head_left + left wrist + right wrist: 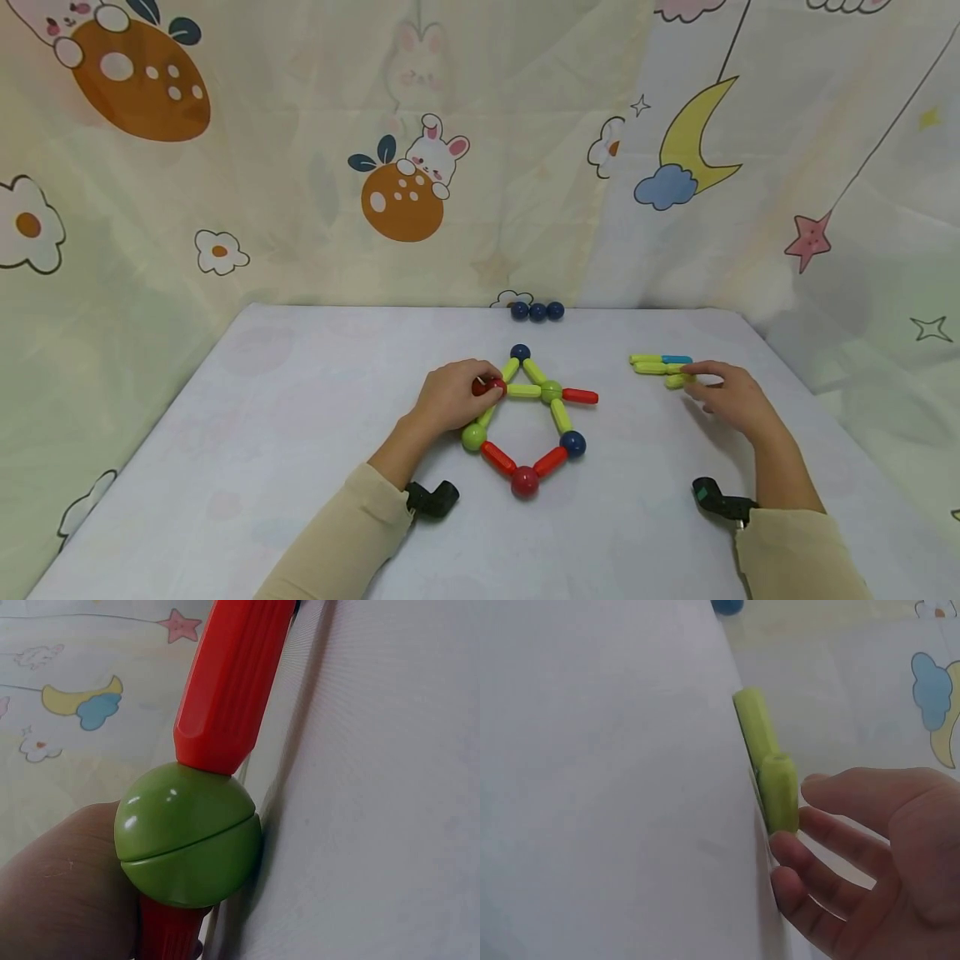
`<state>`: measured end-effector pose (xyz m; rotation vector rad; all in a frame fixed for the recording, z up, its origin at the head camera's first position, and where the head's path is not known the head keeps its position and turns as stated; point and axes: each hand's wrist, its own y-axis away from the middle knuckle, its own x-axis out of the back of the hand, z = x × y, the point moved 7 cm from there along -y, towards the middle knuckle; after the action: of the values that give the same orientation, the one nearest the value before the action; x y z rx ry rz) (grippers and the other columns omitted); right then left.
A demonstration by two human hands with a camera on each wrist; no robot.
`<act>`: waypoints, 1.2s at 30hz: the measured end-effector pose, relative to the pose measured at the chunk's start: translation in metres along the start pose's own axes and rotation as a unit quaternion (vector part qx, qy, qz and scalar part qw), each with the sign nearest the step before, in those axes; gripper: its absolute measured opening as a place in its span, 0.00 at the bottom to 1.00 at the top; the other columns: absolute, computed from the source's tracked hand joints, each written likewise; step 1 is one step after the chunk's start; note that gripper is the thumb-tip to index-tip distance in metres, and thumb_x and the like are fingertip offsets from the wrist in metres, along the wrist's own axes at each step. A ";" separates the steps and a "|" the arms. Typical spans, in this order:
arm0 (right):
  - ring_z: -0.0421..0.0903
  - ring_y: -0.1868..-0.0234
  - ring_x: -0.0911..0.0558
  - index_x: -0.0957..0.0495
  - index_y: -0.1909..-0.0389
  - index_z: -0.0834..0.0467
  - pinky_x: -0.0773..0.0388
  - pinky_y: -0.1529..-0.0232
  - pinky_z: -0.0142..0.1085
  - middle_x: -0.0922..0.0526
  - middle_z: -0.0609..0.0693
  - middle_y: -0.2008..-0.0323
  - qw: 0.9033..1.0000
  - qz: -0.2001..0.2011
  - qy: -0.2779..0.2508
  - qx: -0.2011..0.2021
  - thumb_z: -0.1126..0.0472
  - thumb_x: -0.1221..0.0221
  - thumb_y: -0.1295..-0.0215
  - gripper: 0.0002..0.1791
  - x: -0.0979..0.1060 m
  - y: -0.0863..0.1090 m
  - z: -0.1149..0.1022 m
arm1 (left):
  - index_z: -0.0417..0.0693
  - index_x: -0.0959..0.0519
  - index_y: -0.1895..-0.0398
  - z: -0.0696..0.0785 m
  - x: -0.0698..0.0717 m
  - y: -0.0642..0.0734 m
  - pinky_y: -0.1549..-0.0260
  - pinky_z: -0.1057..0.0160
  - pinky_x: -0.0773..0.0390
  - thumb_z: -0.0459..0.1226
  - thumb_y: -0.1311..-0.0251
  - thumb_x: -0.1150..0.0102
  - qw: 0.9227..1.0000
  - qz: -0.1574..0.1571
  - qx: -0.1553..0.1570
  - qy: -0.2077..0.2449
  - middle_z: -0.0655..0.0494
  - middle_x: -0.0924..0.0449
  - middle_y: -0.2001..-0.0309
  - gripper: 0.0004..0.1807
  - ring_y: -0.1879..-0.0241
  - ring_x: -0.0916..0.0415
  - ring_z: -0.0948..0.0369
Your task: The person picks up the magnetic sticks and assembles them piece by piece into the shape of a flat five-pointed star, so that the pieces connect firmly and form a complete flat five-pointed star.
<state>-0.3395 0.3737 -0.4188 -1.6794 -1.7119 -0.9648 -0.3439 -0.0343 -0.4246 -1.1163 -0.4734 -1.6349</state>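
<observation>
Your left hand (pixel 453 396) has a narrow grip, the thumb and fingers pinching the red ball (pixel 498 387) at the left side of the frame (pixel 523 390), which lies near the middle of the surface (pixel 300 400). If this hand pulls or twists, I think a joint may come apart or the frame may bend, because its rods and balls are connected together. How strongly the joints hold, I cannot tell.

Your right hand (pixel 723 400) is at the loose green rods (pixel 660 367), well apart on the right. Its grip is rather wide: the thumb and fingers are around the end of a rod, and a firm pinch does not show. The rods lie close together, so a hurried closing could take two, or push the blue rod (pixel 677 359) aside.

Take care also with the red rod (pixel 580 397) that sticks out toward your right hand; a low sweep could knock it and turn the frame. The black wrist camera (pixel 433 500) on your left arm is near the green ball (pixel 474 437), and could bump it. The three dark blue balls (pixel 537 312) are at the far edge; a shake might roll them off.
</observation>
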 end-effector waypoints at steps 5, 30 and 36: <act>0.70 0.41 0.22 0.32 0.29 0.65 0.16 0.52 0.47 0.42 0.76 0.27 1.000 0.000 -0.012 -0.003 0.55 0.44 0.24 0.29 -0.001 -0.001 0.003 | 0.59 0.15 0.48 0.000 -0.001 0.000 0.60 0.61 0.22 0.49 0.32 0.36 1.000 0.000 0.000 0.000 0.62 0.14 0.59 0.13 0.61 0.22 0.63; 0.60 0.46 0.25 0.26 0.32 0.63 0.24 0.58 0.37 0.26 0.69 0.38 1.000 -0.015 -0.011 0.000 0.47 0.44 0.24 0.30 -0.008 -0.001 0.000 | 0.59 0.15 0.48 0.000 0.000 0.001 0.60 0.60 0.22 0.49 0.32 0.36 1.000 -0.001 0.005 -0.004 0.62 0.14 0.59 0.14 0.60 0.22 0.63; 0.55 0.48 0.20 0.26 0.31 0.62 0.25 0.57 0.34 0.30 0.68 0.33 0.999 -0.015 -0.052 0.006 0.42 0.45 0.23 0.32 -0.007 -0.002 0.004 | 0.59 0.15 0.48 0.000 0.000 0.000 0.61 0.60 0.22 0.49 0.32 0.36 1.000 -0.002 0.005 -0.007 0.62 0.14 0.59 0.14 0.60 0.22 0.63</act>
<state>-0.3410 0.3730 -0.4271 -1.7274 -1.8114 -0.8928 -0.3436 -0.0340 -0.4247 -1.1203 -0.4923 -1.6286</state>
